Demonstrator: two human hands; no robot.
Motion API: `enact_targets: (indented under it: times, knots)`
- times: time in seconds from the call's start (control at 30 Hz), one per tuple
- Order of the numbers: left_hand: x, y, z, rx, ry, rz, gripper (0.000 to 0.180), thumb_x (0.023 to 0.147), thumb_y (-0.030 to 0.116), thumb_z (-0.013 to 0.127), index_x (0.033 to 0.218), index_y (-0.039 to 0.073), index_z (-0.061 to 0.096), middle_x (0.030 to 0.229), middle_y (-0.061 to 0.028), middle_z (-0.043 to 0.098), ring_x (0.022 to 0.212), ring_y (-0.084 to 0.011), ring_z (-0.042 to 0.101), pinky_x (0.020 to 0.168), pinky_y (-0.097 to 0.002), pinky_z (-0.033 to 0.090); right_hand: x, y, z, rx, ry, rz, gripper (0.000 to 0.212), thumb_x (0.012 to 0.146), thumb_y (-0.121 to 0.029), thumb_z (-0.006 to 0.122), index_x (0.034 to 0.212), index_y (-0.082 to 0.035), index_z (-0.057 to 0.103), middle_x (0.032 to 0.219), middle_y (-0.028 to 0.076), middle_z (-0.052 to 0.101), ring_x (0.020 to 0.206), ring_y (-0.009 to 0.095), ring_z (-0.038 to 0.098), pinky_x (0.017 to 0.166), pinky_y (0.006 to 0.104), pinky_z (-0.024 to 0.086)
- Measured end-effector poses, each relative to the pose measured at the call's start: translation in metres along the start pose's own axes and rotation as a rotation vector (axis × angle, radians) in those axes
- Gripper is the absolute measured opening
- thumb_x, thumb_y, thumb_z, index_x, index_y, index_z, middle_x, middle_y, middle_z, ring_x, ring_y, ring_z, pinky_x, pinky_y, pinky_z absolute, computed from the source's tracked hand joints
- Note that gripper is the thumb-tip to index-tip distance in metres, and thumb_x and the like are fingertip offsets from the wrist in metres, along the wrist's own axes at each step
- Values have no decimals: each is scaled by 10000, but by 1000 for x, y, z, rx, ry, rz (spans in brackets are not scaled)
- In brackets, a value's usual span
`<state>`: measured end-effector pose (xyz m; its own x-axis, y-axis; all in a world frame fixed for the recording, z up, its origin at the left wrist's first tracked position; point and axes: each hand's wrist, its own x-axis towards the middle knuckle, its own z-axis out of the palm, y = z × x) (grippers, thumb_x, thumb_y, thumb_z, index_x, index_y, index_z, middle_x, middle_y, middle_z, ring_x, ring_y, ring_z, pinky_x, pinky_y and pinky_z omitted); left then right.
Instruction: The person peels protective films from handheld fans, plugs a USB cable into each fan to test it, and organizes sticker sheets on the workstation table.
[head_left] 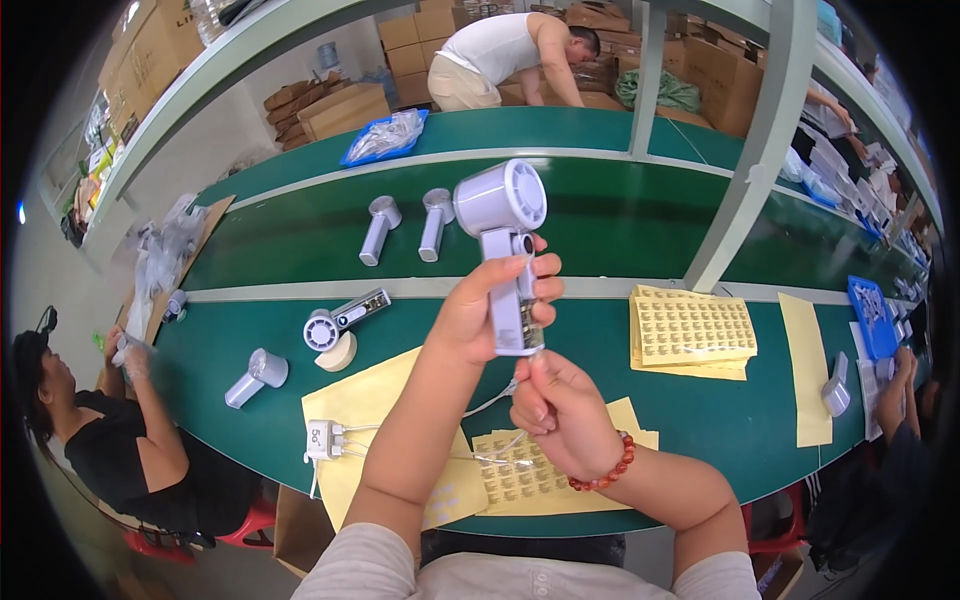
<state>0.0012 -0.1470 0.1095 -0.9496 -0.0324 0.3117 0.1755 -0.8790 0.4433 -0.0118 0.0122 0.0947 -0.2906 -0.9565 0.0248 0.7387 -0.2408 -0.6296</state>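
Left hand (478, 315) clamped on pale grey plastic handheld fan (505, 250), held upright; right hand (560, 410) pinched on thin white cable (490, 403) beneath; handle best kept steady.

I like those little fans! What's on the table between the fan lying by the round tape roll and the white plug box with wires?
In the head view, only bare green table and a corner of yellow sheet lie between the lying fan and the white charger box.

Mount: head-worn fisheye, the only view.
Facing: it looked down and forward over the green table (640, 400).
Nearness: close above the raised hands.
Rim: straight edges bent; corners were black.
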Motion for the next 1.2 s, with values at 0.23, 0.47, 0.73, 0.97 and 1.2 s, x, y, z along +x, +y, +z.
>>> enact_targets:
  times: [0.23, 0.47, 0.73, 0.97, 1.2]
  knots:
    - [-5, 8, 4, -56, -214, -161, 393, 763, 74, 640, 1051, 85, 372, 855, -28, 381, 753, -119, 401, 594, -258, 446, 3, 8, -1, -196, -47, 32, 207, 951, -254, 422, 888, -65, 474, 590, -15, 398, 499, 54, 293, 491, 195, 248]
    - [-5, 4, 11, -10, -225, -122, 378, 733, 106, 657, 1023, 82, 417, 829, -23, 393, 728, -115, 401, 574, -223, 420, 3, 12, -4, -287, -61, -47, 228, 943, -256, 439, 883, -43, 495, 618, -22, 407, 537, 53, 341, 505, 187, 267]
    - [43, 18, -26, -44, 259, -83, 258, 790, 157, 613, 959, 1, 496, 789, -51, 472, 664, -131, 460, 571, -235, 453, 38, 26, -46, -90, -87, -159, 59, 809, -74, 489, 861, -94, 507, 609, -62, 397, 478, 29, 318, 413, 192, 245]
    - [80, 77, -127, 552, 750, 150, 289, 725, 68, 627, 985, 63, 502, 861, -60, 540, 789, -213, 561, 720, -343, 501, 52, 44, -58, -625, -325, -281, 207, 916, -172, 437, 765, -37, 478, 561, -24, 399, 495, 52, 367, 454, 211, 307]
    - [91, 106, -189, 1462, 879, 97, 354, 738, 97, 638, 1050, -30, 533, 885, -82, 579, 786, -200, 563, 694, -321, 439, 77, 65, -84, -639, -9, -249, 271, 940, -242, 411, 759, -49, 472, 540, -13, 384, 475, 77, 356, 449, 241, 307]
